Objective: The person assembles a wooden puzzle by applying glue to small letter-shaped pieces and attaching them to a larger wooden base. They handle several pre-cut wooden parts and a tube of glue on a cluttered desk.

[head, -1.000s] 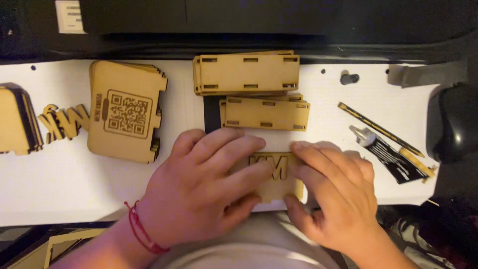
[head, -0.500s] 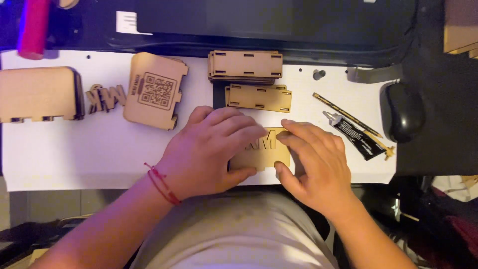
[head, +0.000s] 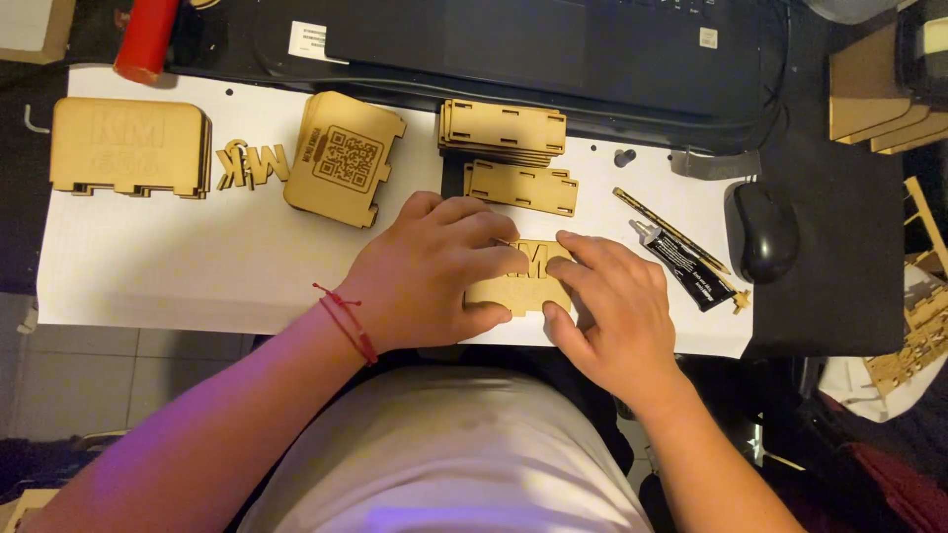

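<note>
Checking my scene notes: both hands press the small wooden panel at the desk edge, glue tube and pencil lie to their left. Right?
Not quite. The head view shows the glue tube and pencil right of the hands, beside the mouse. Both the left hand and right hand do press the wooden panel.

A: Room left of the left hand (head: 434, 271)?
B: Yep, bare white bench (head: 178, 266) w/ nothing till the coded wood panel (head: 346, 158) behind.
A: Straight ahead?
B: Tight. Slotted wood strip (head: 521, 188) just past the fingers, panel stack (head: 504, 128) behind it.
A: Right side?
B: Glue tube (head: 683, 265) and pencil (head: 671, 231) near the right hand (head: 607, 316), then the mouse (head: 761, 231).
</note>
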